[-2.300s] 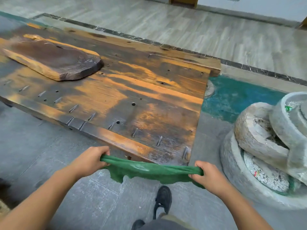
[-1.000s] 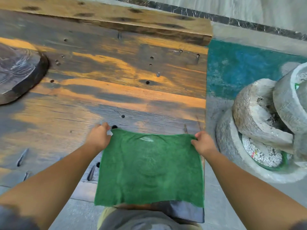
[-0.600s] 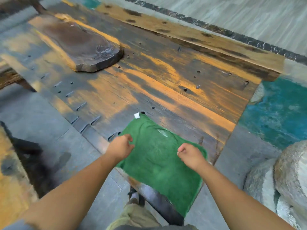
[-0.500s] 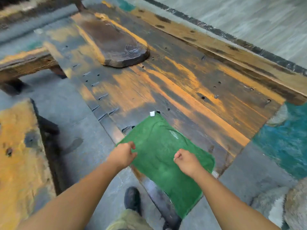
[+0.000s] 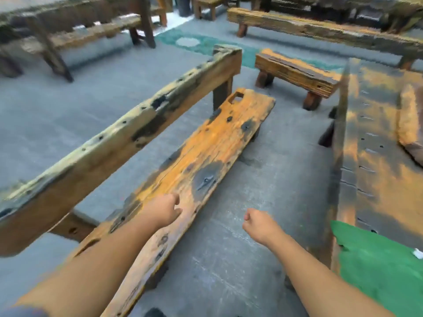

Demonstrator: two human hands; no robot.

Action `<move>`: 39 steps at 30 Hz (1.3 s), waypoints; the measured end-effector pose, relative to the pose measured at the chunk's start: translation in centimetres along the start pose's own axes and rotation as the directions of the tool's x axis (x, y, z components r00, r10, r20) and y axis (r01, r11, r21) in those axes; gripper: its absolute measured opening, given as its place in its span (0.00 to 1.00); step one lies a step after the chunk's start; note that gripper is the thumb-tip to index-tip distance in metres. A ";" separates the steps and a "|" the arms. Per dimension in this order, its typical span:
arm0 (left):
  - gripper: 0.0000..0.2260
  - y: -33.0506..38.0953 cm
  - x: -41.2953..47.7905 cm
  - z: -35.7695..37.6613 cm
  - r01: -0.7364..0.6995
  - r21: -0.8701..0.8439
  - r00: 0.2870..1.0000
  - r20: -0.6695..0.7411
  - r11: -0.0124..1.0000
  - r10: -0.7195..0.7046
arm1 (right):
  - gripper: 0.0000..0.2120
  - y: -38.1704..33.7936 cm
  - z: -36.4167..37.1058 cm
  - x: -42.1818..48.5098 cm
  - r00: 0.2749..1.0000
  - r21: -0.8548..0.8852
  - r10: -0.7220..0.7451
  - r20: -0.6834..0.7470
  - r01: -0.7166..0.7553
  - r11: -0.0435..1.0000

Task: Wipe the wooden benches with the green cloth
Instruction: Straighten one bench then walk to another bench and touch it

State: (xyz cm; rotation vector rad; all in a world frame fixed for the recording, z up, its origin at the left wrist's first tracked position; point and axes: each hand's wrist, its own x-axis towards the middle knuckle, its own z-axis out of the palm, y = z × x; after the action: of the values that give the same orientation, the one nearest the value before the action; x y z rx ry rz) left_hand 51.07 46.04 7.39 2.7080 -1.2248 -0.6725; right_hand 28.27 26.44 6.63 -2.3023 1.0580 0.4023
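Over the long orange weathered plank bench (image 5: 212, 143), the left hand (image 5: 163, 211) is curled and empty. The right hand (image 5: 258, 225) is fisted above the grey floor (image 5: 274, 170), gripping nothing. The green cloth (image 5: 377, 271) lies flat on the wide dark wooden bench (image 5: 375, 156) at right, its small white tag (image 5: 418, 253) unreadable.

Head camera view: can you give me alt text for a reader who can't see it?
Both hands are empty with fingers curled, the left hand above a long orange-stained bench and the right hand above grey floor. The green cloth lies spread on a wide wooden platform at the lower right, untouched.
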 end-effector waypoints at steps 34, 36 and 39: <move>0.16 -58.7 -40.0 4.7 0.683 -0.536 0.603 0.030 0.497 -0.797 | 0.13 -65.8 39.5 -8.7 0.636 -0.162 -0.638 0.434 0.751 0.640; 0.17 -62.9 -40.4 2.8 0.675 -0.481 0.654 0.038 0.559 -0.756 | 0.14 -69.3 41.5 -9.6 0.694 -0.158 -0.578 0.430 0.688 0.708; 0.16 -68.0 -40.5 -0.1 0.637 -0.447 0.706 0.013 0.628 -0.708 | 0.17 -73.8 44.4 -11.1 0.728 -0.170 -0.512 0.456 0.636 0.753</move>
State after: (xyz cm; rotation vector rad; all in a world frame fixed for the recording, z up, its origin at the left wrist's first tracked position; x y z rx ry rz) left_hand 74.66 121.54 4.05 2.6965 0.0642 -0.6451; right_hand 76.10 98.84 4.11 -2.5300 0.0365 0.7613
